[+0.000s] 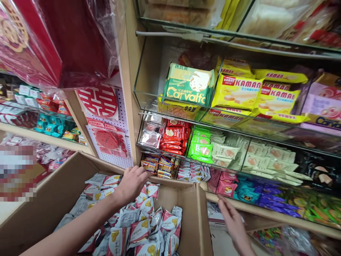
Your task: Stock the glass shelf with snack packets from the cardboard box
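My left hand (pixel 134 184) reaches over an open cardboard box (pixel 201 217), back of the hand up, fingers curled near the box's far edge. Whether it holds anything is hidden. Many small white and pink snack packets (pixel 140 231) fill the box. To the right of the box, my right hand (pixel 231 215) is near the lower shelf edge, fingers stretched out, with nothing seen in it. Just beyond my left hand, the lowest shelf has orange and blue packets (pixel 165 164) beside white and pink packets (pixel 189 171).
Glass-fronted shelves hold a green biscuit pack (pixel 188 85), yellow KAMAN packs (pixel 237 91), and red (pixel 174 134) and bright green packets (pixel 200 142). A large red plastic-wrapped item (pixel 77 39) hangs at the upper left. More snack shelves stand at the far left.
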Demonstrator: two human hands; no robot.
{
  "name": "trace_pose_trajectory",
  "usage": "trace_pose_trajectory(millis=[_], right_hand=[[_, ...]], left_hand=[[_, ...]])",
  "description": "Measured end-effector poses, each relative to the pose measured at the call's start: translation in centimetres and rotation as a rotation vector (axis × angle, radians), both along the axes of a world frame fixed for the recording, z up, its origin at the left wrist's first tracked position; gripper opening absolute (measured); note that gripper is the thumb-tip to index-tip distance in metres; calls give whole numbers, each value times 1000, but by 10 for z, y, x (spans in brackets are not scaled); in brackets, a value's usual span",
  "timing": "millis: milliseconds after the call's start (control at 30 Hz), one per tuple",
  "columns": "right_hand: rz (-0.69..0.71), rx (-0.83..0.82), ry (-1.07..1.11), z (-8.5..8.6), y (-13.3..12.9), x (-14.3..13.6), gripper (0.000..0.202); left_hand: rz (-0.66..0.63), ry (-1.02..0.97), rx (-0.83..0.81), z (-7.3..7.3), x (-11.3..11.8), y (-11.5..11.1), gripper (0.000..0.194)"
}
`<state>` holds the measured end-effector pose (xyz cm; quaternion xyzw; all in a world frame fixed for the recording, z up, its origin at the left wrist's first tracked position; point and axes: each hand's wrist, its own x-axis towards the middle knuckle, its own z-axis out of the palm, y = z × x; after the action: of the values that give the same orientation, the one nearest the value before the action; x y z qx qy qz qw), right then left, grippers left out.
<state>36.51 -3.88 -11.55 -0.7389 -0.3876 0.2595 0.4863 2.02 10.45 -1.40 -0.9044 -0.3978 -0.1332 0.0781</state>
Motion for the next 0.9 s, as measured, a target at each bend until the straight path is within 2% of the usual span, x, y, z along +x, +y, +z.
trace_pose_trajectory(millis=[133,200,267,400,533,600,700,733,800,867,900], right_hand=[[270,11,376,-1,-23,-77,80],[347,18,469,0,-23,-101,86],[361,6,484,4,-21,-109,85],[308,-6,496,9,-17,-108,83],[222,25,456,7,-19,-110,82],[235,-7,425,6,-22,-108,82],[258,-93,274,15,-27,-103,82],[223,-93,142,21,-27,-103,81],[153,11,-208,38,-23,-107,70],[229,160,-508,56,-11,-118,47],[346,176,-598,62,-2,-126,39]], left_hand=[[-4,-54,13,-1,-8,4,21],[5,-76,24,-2,-8,5,20],[15,-97,43,-3,-7,8,20],[16,-125,74,-7,0,15,22],[6,-133,87,-8,6,17,25],[14,-117,85,-7,7,15,26],[8,-81,42,-4,7,12,26],[-2,-71,20,-3,6,11,27],[-27,-65,-27,-2,4,11,28],[-39,-69,-64,-1,3,12,30],[-36,-71,-73,-1,3,12,30]])
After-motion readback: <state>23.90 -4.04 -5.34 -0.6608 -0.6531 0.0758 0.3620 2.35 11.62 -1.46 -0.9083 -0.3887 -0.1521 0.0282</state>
